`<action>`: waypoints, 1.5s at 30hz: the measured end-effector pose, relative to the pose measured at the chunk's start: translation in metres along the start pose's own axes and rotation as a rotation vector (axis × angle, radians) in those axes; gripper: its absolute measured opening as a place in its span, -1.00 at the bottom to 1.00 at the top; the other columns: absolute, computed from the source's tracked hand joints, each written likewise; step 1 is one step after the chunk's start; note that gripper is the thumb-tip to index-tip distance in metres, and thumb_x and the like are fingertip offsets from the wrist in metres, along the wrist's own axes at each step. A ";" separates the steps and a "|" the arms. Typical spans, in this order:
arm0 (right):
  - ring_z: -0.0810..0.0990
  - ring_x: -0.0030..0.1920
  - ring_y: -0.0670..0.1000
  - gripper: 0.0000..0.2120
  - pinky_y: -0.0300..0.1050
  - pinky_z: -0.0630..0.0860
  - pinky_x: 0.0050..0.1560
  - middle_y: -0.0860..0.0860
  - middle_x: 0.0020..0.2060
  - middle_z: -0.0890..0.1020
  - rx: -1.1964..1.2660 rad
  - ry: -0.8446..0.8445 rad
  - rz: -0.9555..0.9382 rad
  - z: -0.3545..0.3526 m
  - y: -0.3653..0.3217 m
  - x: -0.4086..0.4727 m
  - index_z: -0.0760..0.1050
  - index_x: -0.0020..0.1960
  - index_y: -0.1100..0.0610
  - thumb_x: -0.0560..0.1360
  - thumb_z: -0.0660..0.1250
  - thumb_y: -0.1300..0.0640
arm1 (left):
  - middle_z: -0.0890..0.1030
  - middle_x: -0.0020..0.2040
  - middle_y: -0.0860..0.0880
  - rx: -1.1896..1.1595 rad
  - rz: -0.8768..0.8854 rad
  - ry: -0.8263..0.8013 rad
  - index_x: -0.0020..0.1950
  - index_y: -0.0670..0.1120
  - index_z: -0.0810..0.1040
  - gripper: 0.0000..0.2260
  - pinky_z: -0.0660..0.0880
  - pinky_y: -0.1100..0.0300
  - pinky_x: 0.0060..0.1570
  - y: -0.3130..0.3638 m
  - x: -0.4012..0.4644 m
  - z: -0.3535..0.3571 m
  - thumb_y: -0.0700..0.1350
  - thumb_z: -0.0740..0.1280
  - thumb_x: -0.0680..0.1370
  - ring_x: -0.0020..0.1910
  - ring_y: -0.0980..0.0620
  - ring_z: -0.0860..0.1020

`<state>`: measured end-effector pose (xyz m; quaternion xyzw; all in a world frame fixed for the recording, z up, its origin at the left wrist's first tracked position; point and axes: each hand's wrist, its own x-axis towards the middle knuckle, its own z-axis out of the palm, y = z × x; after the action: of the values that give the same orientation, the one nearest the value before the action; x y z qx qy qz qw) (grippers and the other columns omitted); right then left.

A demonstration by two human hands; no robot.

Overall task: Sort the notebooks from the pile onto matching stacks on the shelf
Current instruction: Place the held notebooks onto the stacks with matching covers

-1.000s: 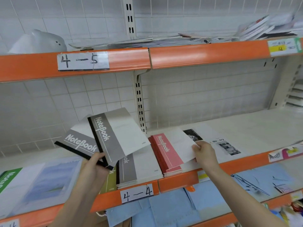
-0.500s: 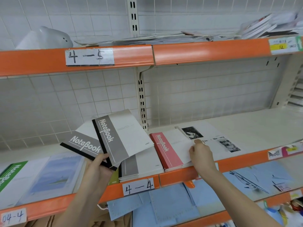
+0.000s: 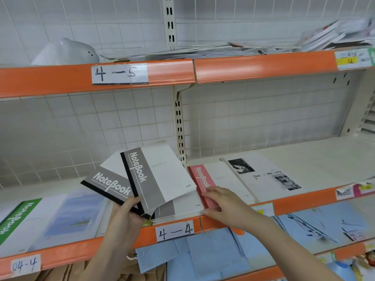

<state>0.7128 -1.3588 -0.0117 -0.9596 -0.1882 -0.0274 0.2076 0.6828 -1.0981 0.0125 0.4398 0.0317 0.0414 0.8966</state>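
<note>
My left hand (image 3: 127, 213) grips two fanned grey-and-white notebooks (image 3: 154, 177) by their lower corners, holding them above the grey notebook stack (image 3: 182, 207) on the middle shelf (image 3: 316, 163). My right hand (image 3: 225, 203) rests on the near end of the pink notebook stack (image 3: 200, 179), fingers laid along its spine edge at the shelf front. To the right of the pink stack lie white notebooks with black-and-white photos (image 3: 263, 175). A green notebook (image 3: 18, 218) and a pale blue-covered one (image 3: 75, 213) lie at the left.
The orange shelf lip (image 3: 304, 199) carries a label reading 4-4 (image 3: 175, 231). An upper orange shelf (image 3: 253, 67) holds loose booklets and a white object (image 3: 65, 51). Blue sheets (image 3: 203, 254) lie on the lower shelf. A slotted upright post (image 3: 179, 122) splits the tiled back wall.
My right hand moved left from the white photo notebooks to the near end of the pink stack. My left hand keeps holding the two grey notebooks. The view shifted slightly.
</note>
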 end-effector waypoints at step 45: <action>0.45 0.08 0.10 -0.74 -0.10 0.42 -0.05 0.09 0.09 0.47 -0.195 0.422 0.320 0.017 -0.064 0.042 0.47 0.19 0.16 0.55 0.13 0.20 | 0.66 0.09 -0.09 0.425 -0.013 -0.042 0.26 -0.10 0.48 -0.70 0.56 0.08 -0.08 0.021 0.037 -0.037 -0.23 0.35 0.53 0.04 -0.08 0.63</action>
<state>0.7271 -1.2836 0.0032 -0.9656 0.0166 -0.2113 0.1507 0.7151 -1.0530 0.0059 0.6196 0.0240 0.0187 0.7844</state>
